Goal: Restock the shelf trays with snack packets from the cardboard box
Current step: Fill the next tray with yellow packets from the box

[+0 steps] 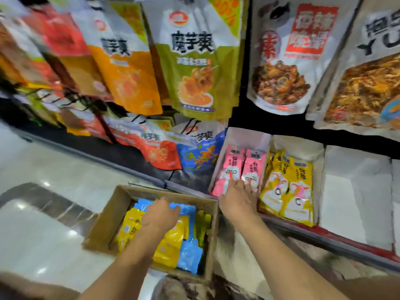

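Two bare forearms come in from the bottom edge. Left hand [160, 215] is down in the cardboard box [108, 221], back of hand up, over the blue packets [190, 255]. Its fingers are blurred and angled down, so I cannot tell if they pinch anything. Right hand [238, 202] reaches to the front of the pink tray [246, 137], fingers [243, 187] straight and lightly spread, tips touching the lower ends of the pink packets [253, 165].

Floor [54, 165]: glossy pale tile with light glare, and a darker marbled strip [60, 206] across it. Box sits on the floor just left of the low shelf front, which has a red edge [346, 240].

Box contents, jumbled: loose yellow packets [171, 241], the blue ones, a few green packets [202, 224] on edge along the right wall.

Shelf trays are white-walled and side by side. The pink tray holds two rows of pink packets. The next tray [298, 146] to its right holds yellow shelf packets [287, 191], two rows, overlapping. Further right is another white tray [346, 191].

Above hang large snack bags: green bag [194, 68], orange bag [127, 72], white bag [281, 61] with a red label. More bags, red and blue, hang lower, beyond the box, blurred.
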